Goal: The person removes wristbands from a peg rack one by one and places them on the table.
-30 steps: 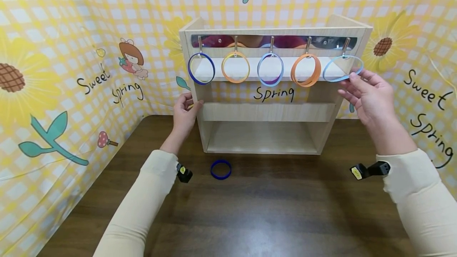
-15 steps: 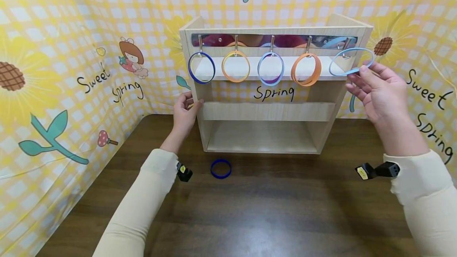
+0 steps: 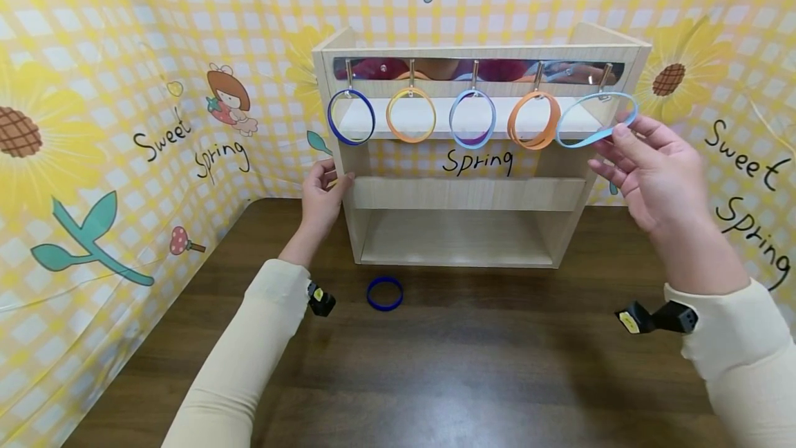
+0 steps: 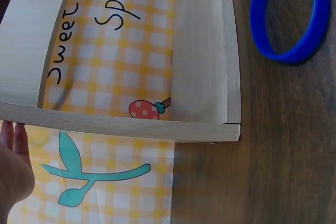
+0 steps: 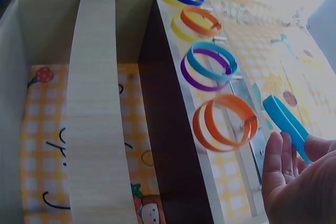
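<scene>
My right hand [image 3: 668, 171] pinches a light blue silicone wristband [image 3: 598, 136] between thumb and fingers, at the rightmost hook [image 3: 606, 76] of a metal strip. In the right wrist view, the fingers hide that hook behind the wristband [image 5: 287, 121]; whether the band is over it I cannot tell. The strip runs along the top front of a pale wooden shelf [image 3: 466, 193]. My left hand [image 3: 322, 198] grips the shelf's left side panel, thumb in front. In the left wrist view, two of its fingertips touch the panel [image 4: 115, 124].
Dark blue, orange, light blue and orange wristbands hang from the other hooks; the right wrist view shows yellow and purple ones behind some. A blue wristband [image 3: 385, 308] lies on the brown table [image 3: 435, 365] before the shelf. A yellow checked cloth [image 3: 261, 12] surrounds the table.
The right hand first lifts the light blue wristband up and right, off the hook's front, then brings it back left and lower. The left hand and the hanging bands stay put.
</scene>
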{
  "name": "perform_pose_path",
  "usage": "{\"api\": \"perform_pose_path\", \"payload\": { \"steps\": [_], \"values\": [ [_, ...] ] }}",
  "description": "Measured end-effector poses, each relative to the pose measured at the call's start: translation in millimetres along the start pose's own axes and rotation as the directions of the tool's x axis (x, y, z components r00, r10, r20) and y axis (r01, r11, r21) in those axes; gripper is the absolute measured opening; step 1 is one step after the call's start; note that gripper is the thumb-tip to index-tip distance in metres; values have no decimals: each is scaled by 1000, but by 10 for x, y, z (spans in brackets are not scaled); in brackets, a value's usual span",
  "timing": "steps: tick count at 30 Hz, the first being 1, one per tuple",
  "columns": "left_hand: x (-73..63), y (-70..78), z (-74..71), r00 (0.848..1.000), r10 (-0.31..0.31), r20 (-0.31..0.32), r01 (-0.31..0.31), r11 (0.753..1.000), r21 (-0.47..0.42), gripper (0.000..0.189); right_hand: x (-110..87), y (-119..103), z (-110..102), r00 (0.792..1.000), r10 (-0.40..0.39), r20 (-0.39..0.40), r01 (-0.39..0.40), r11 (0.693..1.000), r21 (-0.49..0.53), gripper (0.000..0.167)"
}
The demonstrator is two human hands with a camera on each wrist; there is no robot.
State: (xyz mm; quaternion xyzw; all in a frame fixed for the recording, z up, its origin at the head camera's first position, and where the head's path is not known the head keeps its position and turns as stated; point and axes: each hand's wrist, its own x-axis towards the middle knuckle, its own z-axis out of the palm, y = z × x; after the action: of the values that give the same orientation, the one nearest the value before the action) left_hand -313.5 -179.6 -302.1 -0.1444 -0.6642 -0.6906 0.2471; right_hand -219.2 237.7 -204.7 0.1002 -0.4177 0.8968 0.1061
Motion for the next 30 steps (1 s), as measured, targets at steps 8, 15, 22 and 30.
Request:
{"api": "perform_pose_path", "payload": {
  "steps": [8,15,22,30],
  "values": [
    [3,-6,5,1000,7,2,-7,1000,-15,35,-127,220,38,991,26,129,-21,999,-38,16],
    [-1,-18,-1,1000,9,6,-9,1000,-9,36,-215,496,44,977,89,194,-65,990,-126,14],
    [6,-38,-8,1000,13,18,-12,1000,-16,37,-281,747,57,966,179,186,-133,962,-237,12],
    [9,-31,-6,1000,12,9,-12,1000,-11,37,-307,1080,40,947,277,164,-209,916,-343,11]
  ]
}}
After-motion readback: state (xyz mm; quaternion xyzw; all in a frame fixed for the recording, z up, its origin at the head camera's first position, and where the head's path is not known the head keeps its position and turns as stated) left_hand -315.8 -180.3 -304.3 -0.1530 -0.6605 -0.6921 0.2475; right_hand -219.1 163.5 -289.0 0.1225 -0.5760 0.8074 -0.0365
